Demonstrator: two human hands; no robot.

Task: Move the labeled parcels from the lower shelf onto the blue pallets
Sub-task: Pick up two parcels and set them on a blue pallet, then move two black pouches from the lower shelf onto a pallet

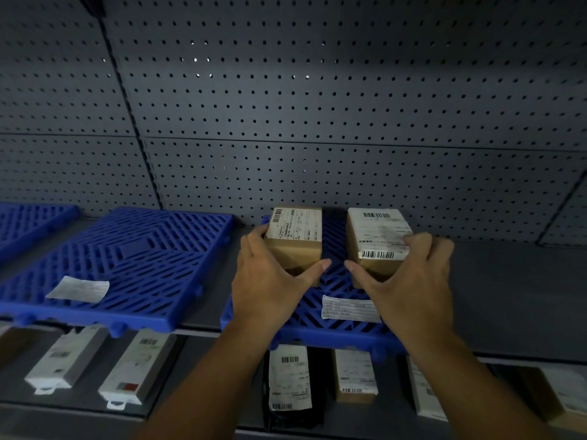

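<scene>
Gripping one labeled cardboard parcel apiece, both hands reach over the right-hand blue pallet (pixel 317 327) on the upper shelf (pixel 514 296). The left hand (pixel 270 281) holds the left parcel (pixel 295 246) with its thumb stretched along the near lower edge and its fingers curled round the left side. The right hand (pixel 413 281) mirrors it on the right parcel (pixel 371 236), thumb along the near bottom edge and fingers curled over the right side onto the white shipping label.

The two parcels sit side by side toward the back of the pallet, apart from each other, with a strip of blue grid showing between them. Whether their bases touch the pallet or hang just above it cannot be told. A white paper slip (pixel 349 308) lies on the near part of the pallet, between the wrists.

To the left lies a second blue pallet (pixel 136 258) with its own slip (pixel 77 289), and a third pallet (pixel 28 217) shows at the far left edge. A grey pegboard wall (pixel 317 90) stands behind.

Below, the lower shelf (pixel 197 369) holds more parcels — two white boxes (pixel 63 357) at the left, a dark-wrapped parcel (pixel 289 376) with a long white label, a small brown box (pixel 354 376) just beside it, and others further right.
</scene>
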